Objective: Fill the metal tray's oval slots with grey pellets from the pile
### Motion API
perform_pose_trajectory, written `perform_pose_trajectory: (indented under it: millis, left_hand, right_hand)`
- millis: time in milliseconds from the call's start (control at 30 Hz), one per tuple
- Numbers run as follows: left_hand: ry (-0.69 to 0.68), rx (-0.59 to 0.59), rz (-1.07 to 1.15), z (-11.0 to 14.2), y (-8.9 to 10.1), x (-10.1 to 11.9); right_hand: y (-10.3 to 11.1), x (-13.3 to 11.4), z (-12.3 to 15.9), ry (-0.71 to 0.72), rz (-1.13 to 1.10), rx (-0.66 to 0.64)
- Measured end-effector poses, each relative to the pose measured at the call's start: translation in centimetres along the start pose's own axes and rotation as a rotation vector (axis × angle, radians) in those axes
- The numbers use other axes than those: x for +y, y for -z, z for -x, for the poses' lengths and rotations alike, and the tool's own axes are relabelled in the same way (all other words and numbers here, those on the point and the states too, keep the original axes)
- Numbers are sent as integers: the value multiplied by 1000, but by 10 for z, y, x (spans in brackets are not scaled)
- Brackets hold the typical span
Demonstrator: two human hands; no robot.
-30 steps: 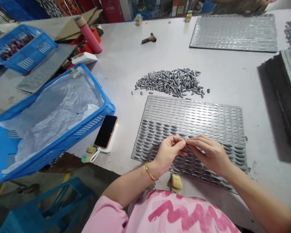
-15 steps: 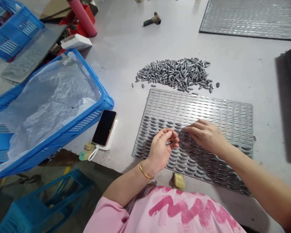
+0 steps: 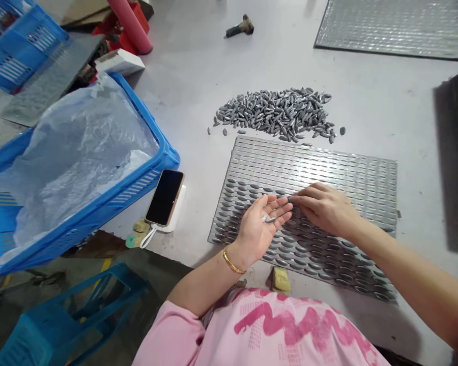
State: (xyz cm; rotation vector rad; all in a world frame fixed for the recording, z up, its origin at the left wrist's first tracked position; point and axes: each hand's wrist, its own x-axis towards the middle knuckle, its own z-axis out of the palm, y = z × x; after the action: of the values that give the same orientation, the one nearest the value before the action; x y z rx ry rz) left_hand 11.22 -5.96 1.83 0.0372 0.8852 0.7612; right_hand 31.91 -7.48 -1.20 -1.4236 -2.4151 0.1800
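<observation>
My left hand (image 3: 260, 223) is turned palm up, its fingers loosely stretched, with a couple of small grey pointed-oval pieces (image 3: 270, 219) lying in it. Just to the right, my right hand (image 3: 326, 207) pinches one more grey oval piece (image 3: 290, 200) between thumb and fingertips, close to the left fingertips. Both hands are over a flat metal tray (image 3: 267, 152) with rows of narrow slots. Grey ovals fill the slots in its near part, partly hidden by my hands and forearm; the far rows show bare shiny metal.
A heap of loose grey ovals (image 3: 275, 114) lies beyond the tray. To the left are a phone (image 3: 165, 197) on a white block and a blue crate (image 3: 168, 157) lined with plastic. Another slotted tray (image 3: 397, 28) and a dark tool (image 3: 239, 27) lie farther back.
My left hand has opened from curled fingers to a flatter palm, showing the pieces, and moved slightly right. A piece now shows in my right fingertips.
</observation>
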Motion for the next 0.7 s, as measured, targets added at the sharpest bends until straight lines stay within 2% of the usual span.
perform_pose_trajectory:
  millis: [100,267,333,467,700]
  left_hand:
    - [25,-38,57,-3,-2,-1]
    - [39,-112,69,-4,-5,-5]
    - [36,-135,29,-2,-6,-6]
    - [-65,-165,-136,2,-3,-11]
    - [59,-233,-262,-1,4,-25]
  right_hand:
    - [4,-24,-2,-21,-161,125]
    - [4,-56,-7,-2,-375,182]
    - [5,-57,-3,-58,-454,207]
    - [11,-50,9,-212,-496,249]
    - [20,-55,19,-376,-602,233]
